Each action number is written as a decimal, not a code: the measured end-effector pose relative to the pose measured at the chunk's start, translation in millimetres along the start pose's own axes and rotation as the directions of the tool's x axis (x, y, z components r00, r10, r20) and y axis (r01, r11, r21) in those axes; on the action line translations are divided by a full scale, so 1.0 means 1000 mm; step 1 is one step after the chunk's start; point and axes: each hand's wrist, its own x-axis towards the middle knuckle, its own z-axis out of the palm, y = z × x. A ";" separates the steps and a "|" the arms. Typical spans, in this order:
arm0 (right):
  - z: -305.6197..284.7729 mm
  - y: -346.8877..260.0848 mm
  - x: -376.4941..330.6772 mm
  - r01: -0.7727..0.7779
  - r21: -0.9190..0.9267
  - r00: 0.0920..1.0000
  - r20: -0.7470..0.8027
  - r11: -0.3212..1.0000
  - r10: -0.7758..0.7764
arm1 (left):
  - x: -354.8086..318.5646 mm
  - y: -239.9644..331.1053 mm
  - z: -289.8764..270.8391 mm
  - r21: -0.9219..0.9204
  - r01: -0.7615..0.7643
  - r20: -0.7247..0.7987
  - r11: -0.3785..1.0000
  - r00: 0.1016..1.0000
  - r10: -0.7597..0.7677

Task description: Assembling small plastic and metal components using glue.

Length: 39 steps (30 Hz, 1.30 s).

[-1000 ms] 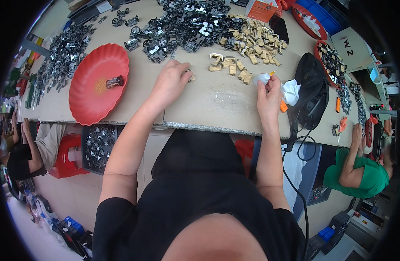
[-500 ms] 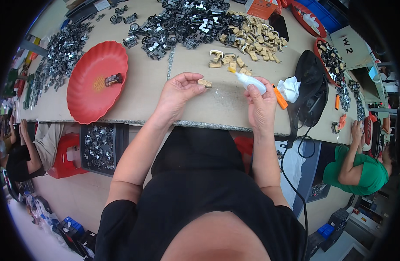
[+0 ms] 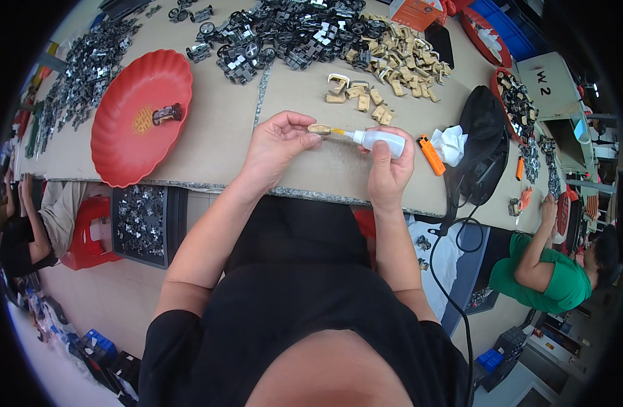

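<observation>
Working left to right across the bench, person seated at a tan board tabletop [image 3: 209, 136].

Far left pile: dark metal wheeled chassis parts [image 3: 81, 71] are lying in a loose heap near the table's left edge, well apart from both hands.

Red dish: a scalloped red plastic plate [image 3: 125, 146] is sitting left of the hands, carrying one small dark wheeled assembly [image 3: 166, 113].

Under-table bin: a dark crate of small metal parts [image 3: 140, 220] is standing below the table edge.

Left hand: the left hand [image 3: 274, 146] is pinching a small tan plastic piece [image 3: 319, 129] between thumb and fingertips, holding it just above the tabletop.

Right hand: the right hand [image 3: 389, 169] is wrapping around a small white squeeze bottle with a thin yellow nozzle [image 3: 379, 140]; the nozzle tip is meeting the tan piece.

Step in hand: judging by the contact, glue or a similar fluid is being applied to the piece; whether any is flowing is too small to tell.

Next move calls for: probably a light squeeze and a steady pinch, keeping the nozzle on the joint face and off the fingers.

Centre back: a heap of dark chassis parts [image 3: 291, 30] and a heap of tan plastic pieces [image 3: 399, 64] are lying beyond the hands.

Right side: an orange lighter-shaped tool [image 3: 431, 154], a crumpled white tissue [image 3: 454, 144] and a black bag [image 3: 484, 146] are lying near the right hand.

Far right: a person in a green shirt [image 3: 542, 275] is working at the next station.
</observation>
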 end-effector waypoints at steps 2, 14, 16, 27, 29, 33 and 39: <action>0.000 0.002 -0.002 0.029 -0.055 0.999 0.026 0.998 -0.027 | -0.001 0.000 -0.001 0.004 0.002 -0.005 1.000 1.000 -0.002; -0.002 0.009 -0.002 0.096 -0.147 0.991 0.103 0.984 -0.082 | -0.001 0.001 0.002 0.046 0.006 -0.012 0.999 1.000 -0.005; 0.000 0.009 -0.002 0.096 -0.142 0.991 0.106 0.985 -0.081 | -0.001 0.002 0.002 0.043 0.006 -0.014 0.999 1.000 -0.005; 0.003 0.007 -0.003 0.089 -0.127 0.995 0.061 0.988 -0.082 | 0.000 -0.002 0.000 0.065 -0.011 -0.001 0.998 1.000 0.011; 0.003 0.008 -0.003 0.138 -0.169 0.989 0.069 0.976 -0.128 | -0.001 -0.002 0.000 0.068 -0.004 -0.006 0.998 1.000 0.004; 0.004 0.010 -0.001 0.286 -0.269 0.958 0.098 0.920 -0.269 | -0.002 0.001 0.002 0.067 0.014 -0.012 0.998 1.000 -0.013; 0.003 0.011 0.001 0.360 -0.329 0.933 0.119 0.873 -0.339 | -0.001 0.000 0.001 0.057 0.008 -0.009 0.998 1.000 -0.007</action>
